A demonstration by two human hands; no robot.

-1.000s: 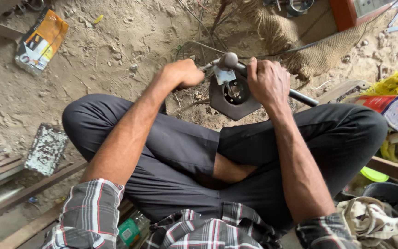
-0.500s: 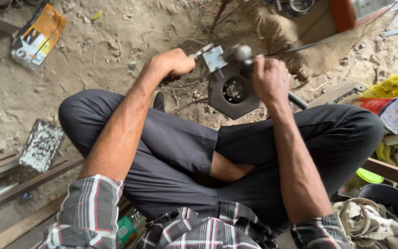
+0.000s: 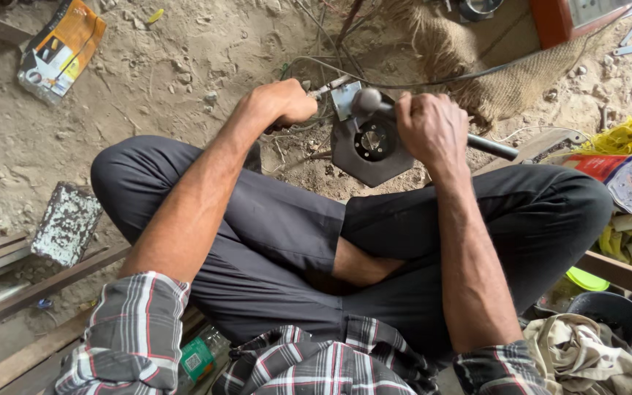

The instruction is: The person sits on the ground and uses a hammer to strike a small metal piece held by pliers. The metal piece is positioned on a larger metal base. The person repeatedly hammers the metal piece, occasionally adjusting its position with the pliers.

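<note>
Dark metal plate – upright on sand, rod across.

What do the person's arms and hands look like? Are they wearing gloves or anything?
No gloves. Both hands, the left hand and the right hand, are bare, with no rings or watch showing. The forearms are bare too. The plaid shirt sleeves, checked in grey, white, black and red, are rolled up near the elbows: left sleeve, right sleeve.

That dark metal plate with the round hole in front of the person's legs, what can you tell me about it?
The dark metal plate is a flat, angular piece of grey, dull steel with a round hole ringed by small bolts. It stands tilted on the sandy ground, just past the crossed legs. A dark rod with a rounded end lies across its top, gripped by the right hand. The left hand holds a thin tool at its upper left edge.
</note>
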